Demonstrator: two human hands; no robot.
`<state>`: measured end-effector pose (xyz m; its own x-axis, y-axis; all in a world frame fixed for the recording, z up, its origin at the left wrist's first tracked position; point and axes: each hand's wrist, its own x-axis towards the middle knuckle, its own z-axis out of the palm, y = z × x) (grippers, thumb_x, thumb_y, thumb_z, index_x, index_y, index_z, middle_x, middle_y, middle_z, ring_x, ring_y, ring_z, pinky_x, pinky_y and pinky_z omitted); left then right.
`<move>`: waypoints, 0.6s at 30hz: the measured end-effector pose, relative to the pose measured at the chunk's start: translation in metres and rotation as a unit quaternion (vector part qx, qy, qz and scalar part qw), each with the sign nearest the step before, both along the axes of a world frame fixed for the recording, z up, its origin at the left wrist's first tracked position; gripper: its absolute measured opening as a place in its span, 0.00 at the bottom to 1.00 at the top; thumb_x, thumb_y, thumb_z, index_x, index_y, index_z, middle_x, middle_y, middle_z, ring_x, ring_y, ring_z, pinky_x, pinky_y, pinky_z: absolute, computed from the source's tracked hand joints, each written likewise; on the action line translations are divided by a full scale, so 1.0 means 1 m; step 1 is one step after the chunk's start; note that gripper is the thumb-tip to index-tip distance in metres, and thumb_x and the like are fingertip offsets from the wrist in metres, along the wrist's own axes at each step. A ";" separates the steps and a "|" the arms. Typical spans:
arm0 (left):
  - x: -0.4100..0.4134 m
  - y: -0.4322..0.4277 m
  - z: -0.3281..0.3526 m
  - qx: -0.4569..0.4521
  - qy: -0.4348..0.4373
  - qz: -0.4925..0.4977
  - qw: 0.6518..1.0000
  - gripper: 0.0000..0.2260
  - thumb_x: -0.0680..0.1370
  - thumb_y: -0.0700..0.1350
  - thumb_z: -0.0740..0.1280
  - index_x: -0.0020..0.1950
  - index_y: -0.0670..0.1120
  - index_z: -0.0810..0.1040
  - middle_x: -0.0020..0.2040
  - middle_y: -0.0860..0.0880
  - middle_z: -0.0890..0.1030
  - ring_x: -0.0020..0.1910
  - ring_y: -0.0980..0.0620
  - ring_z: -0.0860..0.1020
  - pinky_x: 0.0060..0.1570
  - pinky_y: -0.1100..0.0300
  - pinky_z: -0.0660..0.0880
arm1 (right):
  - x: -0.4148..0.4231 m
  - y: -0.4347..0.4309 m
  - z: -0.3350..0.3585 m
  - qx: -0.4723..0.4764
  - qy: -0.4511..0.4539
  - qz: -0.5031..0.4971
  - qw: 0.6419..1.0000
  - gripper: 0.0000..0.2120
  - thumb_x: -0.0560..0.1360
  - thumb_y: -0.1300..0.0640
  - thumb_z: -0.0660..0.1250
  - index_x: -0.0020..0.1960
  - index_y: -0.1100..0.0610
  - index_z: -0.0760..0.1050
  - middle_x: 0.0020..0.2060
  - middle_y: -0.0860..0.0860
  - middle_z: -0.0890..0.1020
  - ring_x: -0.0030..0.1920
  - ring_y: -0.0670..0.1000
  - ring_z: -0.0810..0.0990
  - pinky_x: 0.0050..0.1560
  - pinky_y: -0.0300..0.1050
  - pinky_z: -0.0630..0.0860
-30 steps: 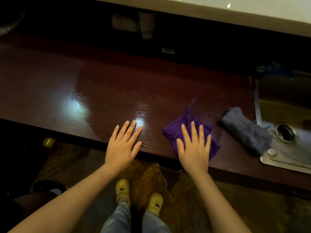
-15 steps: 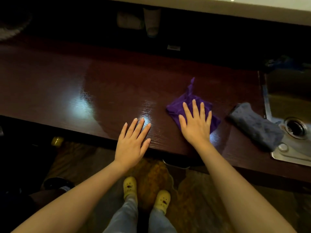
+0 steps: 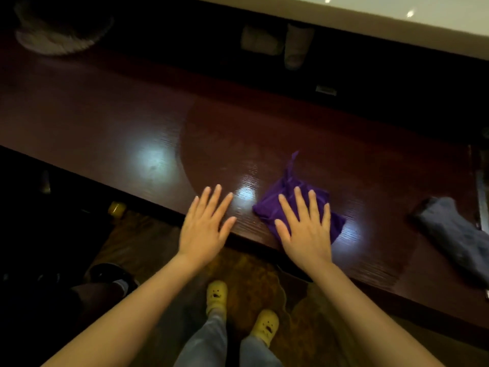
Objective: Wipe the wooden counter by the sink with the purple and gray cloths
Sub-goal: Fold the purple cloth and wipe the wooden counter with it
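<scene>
purple cloth (image 3: 291, 192) half hidden under flat right hand (image 3: 304, 229), gray cloth (image 3: 455, 234) cropped

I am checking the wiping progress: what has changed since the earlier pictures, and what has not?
The right hand, flat on the purple cloth, pushed it away from the counter edge, then drew it back toward it. The left hand stays flat on the wooden counter; the gray cloth lies untouched.

gray cloth (image 3: 460, 234) cut by right edge, purple cloth (image 3: 288, 192) partly under right hand (image 3: 304, 229)
</scene>
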<state>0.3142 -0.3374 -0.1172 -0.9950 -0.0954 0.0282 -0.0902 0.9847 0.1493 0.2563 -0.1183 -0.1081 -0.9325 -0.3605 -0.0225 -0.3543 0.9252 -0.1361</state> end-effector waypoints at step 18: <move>-0.017 -0.151 -0.007 0.013 0.015 0.198 0.980 0.23 0.78 0.55 0.47 0.73 0.53 0.60 0.75 0.47 0.61 0.75 0.49 0.55 0.71 0.41 0.49 | -0.094 -0.258 -0.002 -0.051 -0.041 0.101 0.993 0.27 0.76 0.39 0.53 0.73 0.44 0.59 0.76 0.52 0.57 0.76 0.59 0.50 0.72 0.66 0.43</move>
